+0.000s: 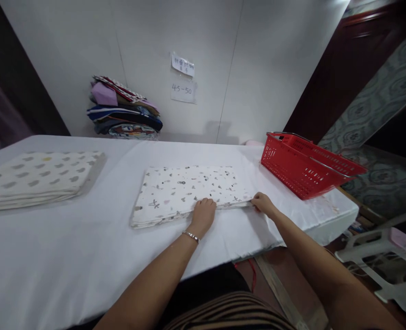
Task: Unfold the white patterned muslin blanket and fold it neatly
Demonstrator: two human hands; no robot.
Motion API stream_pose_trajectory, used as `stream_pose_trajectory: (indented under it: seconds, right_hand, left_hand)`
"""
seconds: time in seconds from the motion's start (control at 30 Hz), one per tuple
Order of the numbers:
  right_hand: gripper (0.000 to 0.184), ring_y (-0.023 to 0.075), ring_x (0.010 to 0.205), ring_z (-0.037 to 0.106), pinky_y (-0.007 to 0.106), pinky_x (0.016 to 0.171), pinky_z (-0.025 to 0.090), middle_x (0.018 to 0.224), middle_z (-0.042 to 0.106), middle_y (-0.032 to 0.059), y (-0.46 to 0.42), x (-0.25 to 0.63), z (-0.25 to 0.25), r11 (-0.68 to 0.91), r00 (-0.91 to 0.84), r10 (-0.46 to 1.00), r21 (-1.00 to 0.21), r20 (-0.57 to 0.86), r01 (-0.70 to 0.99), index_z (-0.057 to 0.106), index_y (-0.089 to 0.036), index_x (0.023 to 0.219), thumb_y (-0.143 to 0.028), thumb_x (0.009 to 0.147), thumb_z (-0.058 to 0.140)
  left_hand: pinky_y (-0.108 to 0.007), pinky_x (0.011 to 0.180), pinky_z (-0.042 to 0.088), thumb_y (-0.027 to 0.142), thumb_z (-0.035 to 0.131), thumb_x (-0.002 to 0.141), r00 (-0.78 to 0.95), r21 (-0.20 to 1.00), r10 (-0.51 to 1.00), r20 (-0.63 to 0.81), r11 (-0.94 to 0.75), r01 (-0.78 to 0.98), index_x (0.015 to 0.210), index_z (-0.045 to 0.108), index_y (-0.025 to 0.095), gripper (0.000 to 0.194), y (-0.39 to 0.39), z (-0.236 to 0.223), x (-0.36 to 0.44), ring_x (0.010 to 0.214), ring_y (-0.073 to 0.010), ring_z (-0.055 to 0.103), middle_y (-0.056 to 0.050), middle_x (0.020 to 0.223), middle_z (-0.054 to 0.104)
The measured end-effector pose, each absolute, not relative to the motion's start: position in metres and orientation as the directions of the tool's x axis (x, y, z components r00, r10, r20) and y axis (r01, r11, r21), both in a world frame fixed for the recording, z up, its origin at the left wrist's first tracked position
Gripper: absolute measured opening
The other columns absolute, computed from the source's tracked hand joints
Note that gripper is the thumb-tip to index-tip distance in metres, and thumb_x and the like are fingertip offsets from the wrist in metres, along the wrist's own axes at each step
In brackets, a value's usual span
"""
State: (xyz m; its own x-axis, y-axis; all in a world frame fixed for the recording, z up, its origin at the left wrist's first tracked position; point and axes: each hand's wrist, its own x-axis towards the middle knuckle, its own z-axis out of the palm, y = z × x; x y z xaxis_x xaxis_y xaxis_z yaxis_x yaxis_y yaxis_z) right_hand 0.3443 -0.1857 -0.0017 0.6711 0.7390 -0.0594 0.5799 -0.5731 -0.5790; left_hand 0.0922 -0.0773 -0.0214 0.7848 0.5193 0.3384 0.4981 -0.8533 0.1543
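Observation:
In front of me a white cloth (185, 188) with small grey and dark printed motifs lies folded in several layers on the table. My left hand (204, 214), with a silver bracelet at its wrist, grips the near edge of this cloth around its middle, fingers curled over the top. At the near right corner, my right hand (263, 202) pinches the edge of the same cloth between thumb and fingers. The undersides of both hands are hidden.
A second folded cloth (45, 172) with grey shapes lies at the left. A stack of folded fabrics (125, 112) stands against the back wall. The red plastic basket (302, 165) sits at the table's right end. Beyond the white-covered table (113, 256), a white stool (378, 256) stands at right.

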Motion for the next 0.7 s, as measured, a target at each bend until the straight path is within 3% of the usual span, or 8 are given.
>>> stream_pose_trajectory:
  seconds: [0.1,0.23,0.4,0.5,0.6,0.7]
  right_hand:
    - [0.006,0.0111,0.048,0.046,0.022,0.047,0.029,0.050,0.052,-0.0044,-0.193,0.340,-0.004,-0.545,0.662,0.749,-0.580,-0.013,0.605,0.049,-0.020,0.064,-0.018,0.065,0.054]
    - [0.008,0.0114,0.053,0.046,0.022,0.050,0.029,0.054,0.051,-0.0047,-0.197,0.336,-0.003,-0.506,0.645,0.764,-0.601,0.021,0.619,0.048,-0.021,0.064,-0.018,0.066,0.055]
    - [0.010,0.0109,0.043,0.044,0.022,0.045,0.032,0.045,0.047,-0.0070,-0.200,0.336,-0.002,-0.489,0.613,0.787,-0.677,-0.071,0.550,0.046,-0.022,0.069,-0.028,0.073,0.053]
    - [0.013,0.0103,0.039,0.043,0.021,0.041,0.033,0.043,0.047,-0.0070,-0.201,0.337,-0.002,-0.487,0.597,0.793,-0.714,-0.120,0.502,0.045,-0.021,0.071,-0.032,0.075,0.051]
    - [0.015,0.0111,0.045,0.051,0.022,0.045,0.041,0.051,0.054,-0.0049,-0.203,0.339,0.002,-0.460,0.572,0.791,-0.828,-0.217,0.321,0.048,-0.020,0.082,-0.029,0.072,0.054]
    - [0.033,0.0126,0.057,0.060,0.023,0.053,0.047,0.066,0.063,-0.0012,-0.205,0.342,0.008,-0.428,0.512,0.785,-0.903,-0.349,0.042,0.049,-0.020,0.099,-0.027,0.069,0.059]
  left_hand:
    - [-0.037,0.079,0.037,0.006,0.041,0.083,0.790,0.132,0.509,0.341,-0.858,0.496,0.088,0.058,0.016,0.021,-0.079,-0.020,0.091,0.093,-0.0220,0.049,-0.007,0.095,0.059]
    - [-0.039,0.084,0.036,0.007,0.040,0.084,0.797,0.137,0.448,0.405,-0.892,0.432,0.105,0.054,0.018,0.027,-0.088,-0.015,0.099,0.098,-0.0223,0.048,-0.007,0.103,0.057]
    - [-0.038,0.092,0.033,0.016,0.044,0.088,0.881,0.155,0.231,0.412,-0.971,0.182,0.112,0.050,0.020,0.025,-0.108,-0.006,0.133,0.106,-0.0207,0.047,-0.007,0.113,0.056]
    - [-0.039,0.098,0.029,0.030,0.049,0.087,0.907,0.164,0.158,0.390,-0.981,0.100,0.121,0.044,0.019,0.036,-0.119,-0.008,0.151,0.114,-0.0212,0.043,-0.007,0.122,0.052]
    - [-0.041,0.103,0.027,0.042,0.047,0.087,0.915,0.184,0.168,0.368,-0.977,0.106,0.127,0.039,0.017,0.048,-0.122,-0.016,0.158,0.119,-0.0223,0.039,-0.007,0.128,0.050]
    - [-0.041,0.106,0.023,0.044,0.044,0.088,0.907,0.203,0.180,0.382,-0.973,0.108,0.130,0.037,0.018,0.050,-0.122,-0.022,0.157,0.123,-0.0214,0.036,-0.006,0.132,0.047]
